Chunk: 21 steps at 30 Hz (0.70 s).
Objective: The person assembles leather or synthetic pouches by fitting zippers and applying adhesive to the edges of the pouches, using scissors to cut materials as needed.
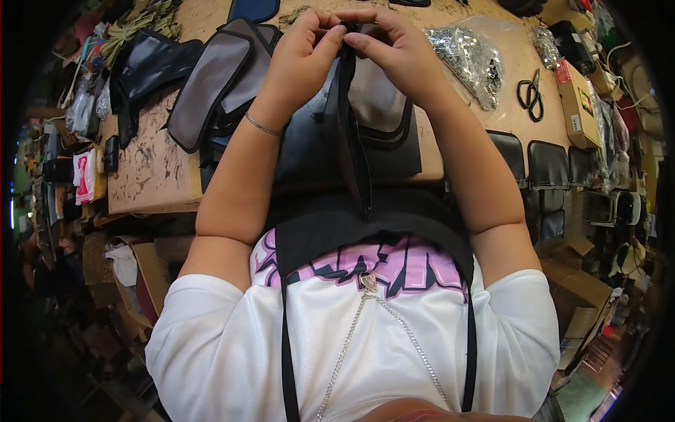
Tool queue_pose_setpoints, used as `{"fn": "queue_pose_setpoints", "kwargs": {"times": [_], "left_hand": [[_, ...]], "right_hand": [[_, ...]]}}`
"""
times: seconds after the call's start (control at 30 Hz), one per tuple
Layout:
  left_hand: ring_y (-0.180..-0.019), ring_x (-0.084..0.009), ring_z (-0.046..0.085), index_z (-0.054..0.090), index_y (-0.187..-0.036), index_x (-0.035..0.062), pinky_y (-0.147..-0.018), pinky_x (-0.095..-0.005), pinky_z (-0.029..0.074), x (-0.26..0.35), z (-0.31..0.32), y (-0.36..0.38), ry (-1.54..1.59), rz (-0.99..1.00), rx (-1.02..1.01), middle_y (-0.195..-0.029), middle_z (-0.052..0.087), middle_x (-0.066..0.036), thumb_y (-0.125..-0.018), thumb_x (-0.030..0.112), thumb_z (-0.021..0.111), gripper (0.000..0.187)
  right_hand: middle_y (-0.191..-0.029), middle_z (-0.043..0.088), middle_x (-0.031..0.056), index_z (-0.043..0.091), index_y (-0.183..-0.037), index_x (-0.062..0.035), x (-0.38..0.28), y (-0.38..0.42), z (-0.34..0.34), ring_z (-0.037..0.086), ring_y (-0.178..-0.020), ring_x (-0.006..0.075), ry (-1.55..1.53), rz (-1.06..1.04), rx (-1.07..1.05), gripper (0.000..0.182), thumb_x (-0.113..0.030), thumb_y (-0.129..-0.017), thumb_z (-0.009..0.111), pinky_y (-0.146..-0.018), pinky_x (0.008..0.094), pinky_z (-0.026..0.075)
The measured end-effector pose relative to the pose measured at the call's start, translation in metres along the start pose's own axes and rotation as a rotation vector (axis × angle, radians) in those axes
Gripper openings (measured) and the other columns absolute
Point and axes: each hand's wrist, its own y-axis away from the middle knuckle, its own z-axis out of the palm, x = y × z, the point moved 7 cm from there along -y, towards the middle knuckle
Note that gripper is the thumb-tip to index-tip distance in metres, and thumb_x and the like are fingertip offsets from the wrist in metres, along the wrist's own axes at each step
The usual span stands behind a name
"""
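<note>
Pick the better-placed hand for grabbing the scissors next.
Right hand, likely: the scissors lie on its side, farther from the left hand. Both pinch the black piece, so it must let go first.

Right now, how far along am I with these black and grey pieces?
The grey panels off to your left look done, edged in black. In hand: the long black piece, its far end pinched by your left hand and right hand. Possibly left: the silvery pieces in the clear bag, though I can't tell whether they belong.
</note>
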Motion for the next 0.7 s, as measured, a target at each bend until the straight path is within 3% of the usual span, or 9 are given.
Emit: {"fn": "queue_pose_setpoints", "kwargs": {"times": [0.03, 0.13, 0.23, 0.33, 0.43, 0.53, 0.63, 0.7], "left_hand": [[-0.08, -0.0009, 0.049, 0.057, -0.11, 0.0061, -0.071, -0.0177, 0.043, 0.002, 0.001, 0.001, 0.002, 0.02, 0.003, -0.092, 0.056, 0.005, -0.101, 0.016, 0.057, 0.013], [-0.078, -0.0001, 0.047, 0.056, -0.109, 0.0062, -0.07, -0.0165, 0.041, 0.008, -0.004, 0.008, 0.013, 0.008, 0.121, -0.09, 0.054, 0.006, -0.102, 0.015, 0.055, 0.011], [-0.083, -0.0017, 0.052, 0.057, -0.111, 0.0053, -0.076, -0.0173, 0.043, -0.002, -0.005, 0.012, 0.19, 0.057, 0.128, -0.094, 0.058, 0.004, -0.102, 0.014, 0.055, 0.013], [-0.09, -0.005, 0.057, 0.057, -0.114, 0.0041, -0.084, -0.0199, 0.045, 0.003, 0.001, 0.007, 0.176, 0.088, 0.082, -0.101, 0.062, 0.001, -0.102, 0.014, 0.055, 0.016], [-0.097, -0.008, 0.06, 0.058, -0.117, 0.0034, -0.09, -0.0229, 0.046, -0.001, -0.006, -0.003, 0.152, 0.139, -0.014, -0.105, 0.064, -0.002, -0.102, 0.013, 0.056, 0.018], [-0.092, -0.0067, 0.057, 0.056, -0.11, 0.0026, -0.085, -0.0219, 0.045, -0.007, -0.002, 0.0, 0.121, 0.202, 0.086, -0.101, 0.063, -0.002, -0.102, 0.011, 0.055, 0.011], [-0.087, -0.0063, 0.054, 0.054, -0.104, 0.0035, -0.081, -0.0207, 0.044, -0.002, 0.008, 0.004, 0.045, 0.252, 0.188, -0.096, 0.061, -0.001, -0.102, 0.011, 0.054, 0.008], [-0.086, -0.0063, 0.054, 0.053, -0.105, 0.004, -0.081, -0.0204, 0.043, 0.001, 0.01, 0.005, 0.005, 0.272, 0.264, -0.095, 0.06, -0.001, -0.102, 0.011, 0.055, 0.008]], "right_hand": [[-0.092, 0.066, 0.0023, 0.065, -0.102, -0.004, 0.0, -0.003, 0.002, 0.061, -0.08, 0.0097, -0.042, 0.031, -0.003, 0.009, -0.004, -0.093, 0.064, -0.076, 0.0262, 0.051], [-0.095, 0.067, 0.0027, 0.065, -0.101, -0.001, 0.026, -0.012, 0.002, 0.061, -0.082, 0.0093, -0.15, 0.019, -0.019, 0.009, -0.005, -0.093, 0.065, -0.076, 0.0253, 0.051], [-0.093, 0.067, 0.0048, 0.066, -0.098, -0.0004, 0.039, -0.015, -0.001, 0.062, -0.081, 0.0105, -0.224, 0.089, 0.013, 0.007, -0.003, -0.093, 0.065, -0.074, 0.0249, 0.051], [-0.092, 0.064, 0.0032, 0.062, -0.102, -0.0009, 0.029, -0.016, 0.003, 0.06, -0.08, 0.0094, -0.138, 0.039, 0.015, 0.009, -0.003, -0.094, 0.064, -0.072, 0.0245, 0.05], [-0.09, 0.059, 0.0017, 0.055, -0.106, -0.0023, 0.017, -0.015, 0.005, 0.057, -0.079, 0.0095, -0.122, -0.081, 0.057, 0.018, -0.006, -0.091, 0.066, -0.072, 0.0248, 0.049], [-0.093, 0.055, 0.0031, 0.049, -0.11, -0.0036, 0.013, -0.013, 0.005, 0.056, -0.082, 0.0114, 0.182, 0.042, 0.064, 0.03, -0.008, -0.087, 0.066, -0.074, 0.0259, 0.048], [-0.096, 0.055, 0.0059, 0.048, -0.113, -0.0031, 0.03, -0.017, 0.011, 0.056, -0.086, 0.0139, -0.07, 0.181, 0.076, 0.036, -0.006, -0.081, 0.065, -0.075, 0.0274, 0.049], [-0.102, 0.054, 0.0075, 0.043, -0.121, -0.0044, 0.031, -0.019, 0.013, 0.055, -0.086, 0.0142, -0.04, 0.154, 0.044, 0.046, -0.004, -0.08, 0.064, -0.072, 0.0282, 0.049]]}}
